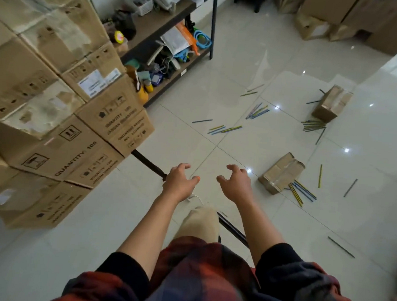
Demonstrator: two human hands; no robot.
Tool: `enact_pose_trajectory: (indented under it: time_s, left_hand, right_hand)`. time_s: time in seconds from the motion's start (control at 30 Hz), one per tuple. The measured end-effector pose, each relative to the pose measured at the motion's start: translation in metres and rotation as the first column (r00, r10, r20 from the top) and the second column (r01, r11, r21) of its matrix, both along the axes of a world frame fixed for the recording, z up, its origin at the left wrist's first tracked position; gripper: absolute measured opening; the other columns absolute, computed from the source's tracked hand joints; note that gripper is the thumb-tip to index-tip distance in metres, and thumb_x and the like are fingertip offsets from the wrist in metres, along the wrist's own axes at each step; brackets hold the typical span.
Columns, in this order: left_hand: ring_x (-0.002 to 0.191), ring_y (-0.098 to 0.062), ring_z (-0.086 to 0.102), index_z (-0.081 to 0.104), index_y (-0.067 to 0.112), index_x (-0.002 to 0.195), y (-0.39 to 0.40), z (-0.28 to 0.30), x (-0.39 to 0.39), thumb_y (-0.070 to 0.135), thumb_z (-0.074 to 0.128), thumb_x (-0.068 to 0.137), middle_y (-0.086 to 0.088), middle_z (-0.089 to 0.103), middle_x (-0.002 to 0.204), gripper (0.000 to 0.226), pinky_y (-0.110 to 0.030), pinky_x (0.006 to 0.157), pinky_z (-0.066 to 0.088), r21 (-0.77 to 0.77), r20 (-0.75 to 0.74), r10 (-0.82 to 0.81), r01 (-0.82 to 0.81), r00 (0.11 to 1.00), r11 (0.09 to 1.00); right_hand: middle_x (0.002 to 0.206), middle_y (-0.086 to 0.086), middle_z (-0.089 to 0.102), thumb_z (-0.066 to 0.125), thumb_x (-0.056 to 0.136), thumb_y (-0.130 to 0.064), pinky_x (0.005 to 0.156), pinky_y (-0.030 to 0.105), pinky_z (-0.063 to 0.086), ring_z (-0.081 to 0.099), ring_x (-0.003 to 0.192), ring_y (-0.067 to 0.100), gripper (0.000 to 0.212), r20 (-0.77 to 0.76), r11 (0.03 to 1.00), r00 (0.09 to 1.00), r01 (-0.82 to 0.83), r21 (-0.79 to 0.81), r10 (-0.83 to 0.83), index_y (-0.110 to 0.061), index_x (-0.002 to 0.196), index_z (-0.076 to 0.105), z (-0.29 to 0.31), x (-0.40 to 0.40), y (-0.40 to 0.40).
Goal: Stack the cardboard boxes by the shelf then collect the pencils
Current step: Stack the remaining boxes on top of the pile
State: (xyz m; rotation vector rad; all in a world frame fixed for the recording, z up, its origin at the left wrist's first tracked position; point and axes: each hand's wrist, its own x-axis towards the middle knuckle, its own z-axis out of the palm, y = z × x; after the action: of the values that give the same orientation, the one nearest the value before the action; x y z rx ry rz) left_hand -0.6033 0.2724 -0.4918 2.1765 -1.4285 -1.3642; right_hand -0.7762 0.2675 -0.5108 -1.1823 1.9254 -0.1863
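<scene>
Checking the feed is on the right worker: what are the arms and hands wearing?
Both hands, left and right, are bare: no gloves, rings or watch show. The forearms are bare too. Dark sleeves are pushed up near the elbows, and a red and dark plaid shirt covers the body below.

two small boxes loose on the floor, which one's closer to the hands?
The near small box, just beyond the right hand, with pencils fanned out from under its near end. The far small box lies farther back, past the pencil bundle.
</scene>
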Motion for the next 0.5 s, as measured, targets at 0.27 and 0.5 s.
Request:
enact_pose_trajectory:
  time_s: [0.27, 0.5]
  left_hand:
    - [0.126, -0.027, 0.048, 0.046, 0.021, 0.138, -0.040, -0.016, -0.075, 0.035, 0.064, 0.089, -0.007, 0.042, 0.144, 0.054, -0.042, 0.104, 0.042, 0.045, 0.001, 0.000, 0.000, 1.000, 0.999]
    - [0.127, -0.026, 0.047, 0.046, 0.021, 0.138, -0.096, -0.044, -0.144, 0.036, 0.063, 0.089, -0.007, 0.043, 0.144, 0.053, -0.043, 0.105, 0.040, 0.099, 0.044, 0.023, -0.027, 0.999, 0.995]
  right_hand:
    - [0.141, 0.010, 0.040, 0.061, 0.090, -0.037, 0.103, 0.046, 0.043, 0.051, 0.120, 0.031, 0.052, 0.013, 1.000, 1.000, 0.002, 0.019, -0.003, -0.022, 0.138, 0.047, -0.021, -0.077, -0.042]
    - [0.139, 0.013, 0.042, 0.060, 0.091, -0.035, 0.103, 0.043, 0.044, 0.052, 0.119, 0.031, 0.052, 0.023, 0.995, 0.997, -0.072, 0.075, 0.070, -0.020, 0.139, 0.047, -0.051, -0.143, -0.102]
